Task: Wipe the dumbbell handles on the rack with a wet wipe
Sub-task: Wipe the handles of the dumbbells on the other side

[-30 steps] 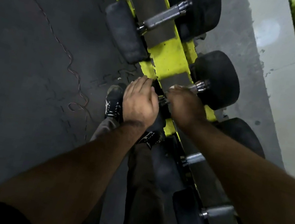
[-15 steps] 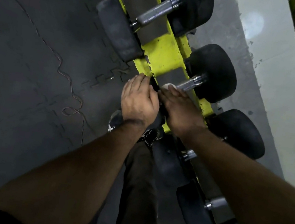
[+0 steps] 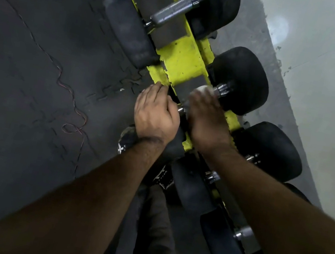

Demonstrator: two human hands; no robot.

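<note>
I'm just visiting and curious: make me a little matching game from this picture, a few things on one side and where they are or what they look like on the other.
Things:
1. left hand
2. right hand
3. thin reddish wire
4. knurled grey metal dumbbell handle

Descriptions:
A. lies in loops on the dark floor
B. bare and untouched, at the top of the yellow rack
C. rests on a black dumbbell end nearest the floor side
D. wraps a white wet wipe round a handle

Pairs: 1-C, 2-D, 3-A, 4-B
</note>
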